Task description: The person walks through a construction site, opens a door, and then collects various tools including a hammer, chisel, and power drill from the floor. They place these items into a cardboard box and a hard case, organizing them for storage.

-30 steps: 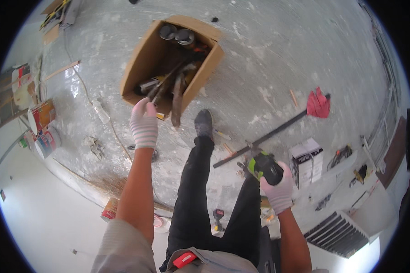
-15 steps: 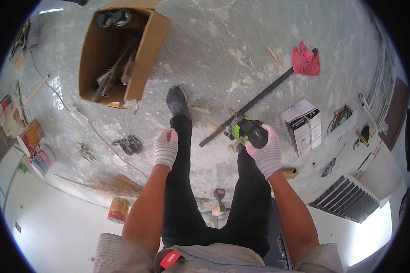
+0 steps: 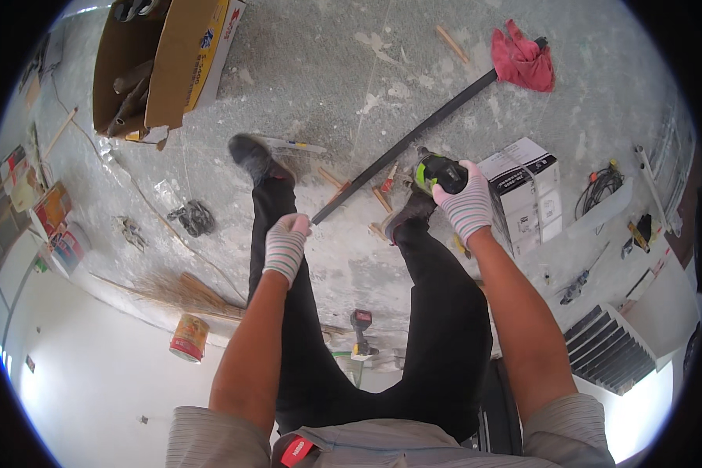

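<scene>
My right hand (image 3: 466, 204), in a striped knit glove with pink fingers, is closed round the body of a green-and-black power tool (image 3: 441, 173) that looks like an angle grinder. The tool hangs over my right shoe, its working head partly hidden. My left hand (image 3: 285, 248), gloved the same way, has its fingers curled together just by the near end of a long dark bar (image 3: 413, 139). Whether it touches the bar or pinches anything, I cannot tell. The bar slants away to the far right, where a red cloth (image 3: 524, 58) covers its end.
Wooden pieces (image 3: 334, 179) lie beside the bar. An open cardboard box (image 3: 168, 74) of tubes stands far left. To the right are a white carton (image 3: 526, 195), a coiled cable (image 3: 600, 193) and a louvred panel (image 3: 608, 351). A cordless drill (image 3: 360, 331) rests between my legs.
My feet have moved apart and the view has shifted. My left hand is now close to the bar's near end. The power tool stays in my right hand, slightly farther away.
</scene>
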### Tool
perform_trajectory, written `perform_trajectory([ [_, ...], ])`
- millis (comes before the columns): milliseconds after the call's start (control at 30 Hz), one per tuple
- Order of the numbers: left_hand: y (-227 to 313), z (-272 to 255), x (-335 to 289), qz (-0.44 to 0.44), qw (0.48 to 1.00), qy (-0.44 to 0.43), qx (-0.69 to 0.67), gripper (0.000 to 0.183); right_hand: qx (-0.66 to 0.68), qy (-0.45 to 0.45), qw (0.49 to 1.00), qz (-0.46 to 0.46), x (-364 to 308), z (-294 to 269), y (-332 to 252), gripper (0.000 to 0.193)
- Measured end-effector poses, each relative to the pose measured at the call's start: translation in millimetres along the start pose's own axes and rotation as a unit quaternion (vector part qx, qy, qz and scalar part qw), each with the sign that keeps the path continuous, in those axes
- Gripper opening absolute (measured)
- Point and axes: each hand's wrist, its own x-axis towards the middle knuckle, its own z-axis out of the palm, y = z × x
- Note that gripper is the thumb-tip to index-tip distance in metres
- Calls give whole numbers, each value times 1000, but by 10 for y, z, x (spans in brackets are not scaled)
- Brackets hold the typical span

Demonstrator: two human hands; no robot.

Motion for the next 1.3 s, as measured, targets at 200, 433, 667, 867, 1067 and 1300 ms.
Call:
perform_trajectory([
  [200, -754, 595, 142, -85, 982, -35, 166, 32, -38, 24, 999, -22, 438, 36, 660, 63],
  [433, -1074, 838, 904, -117, 970, -64, 202, 35, -101, 13, 994, 43, 571, 338, 1048, 70],
  [667, -1444, 868, 1540, -166, 965, 16, 205, 32, -147, 65, 984, -82, 580, 850, 1569, 70],
  [867, -1325, 1063, 1925, -85, 940, 74, 323, 50, -249, 125, 948, -153, 515, 818, 1502, 73],
  [1067, -1149, 1239, 2386, -195, 875, 139, 420, 62, -100, 22, 948, -301, 297, 943, 723, 34],
  [1300, -1217, 1241, 2599, -165, 868, 103, 457, 55, -115, -256, 953, 111, 340, 2374, 1040, 59],
])
